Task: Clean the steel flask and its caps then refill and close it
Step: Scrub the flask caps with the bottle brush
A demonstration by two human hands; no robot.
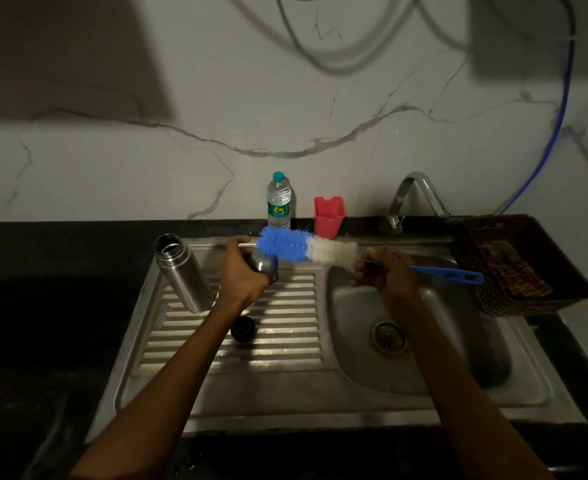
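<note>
Readable text: none.
Only candidate is the green label on the plastic water bottle (278, 201) at the back wall; it carries a yellowish logo mark, but the lettering is too small and blurred to read. No brand, number or sign legible on anything else in view.
</note>
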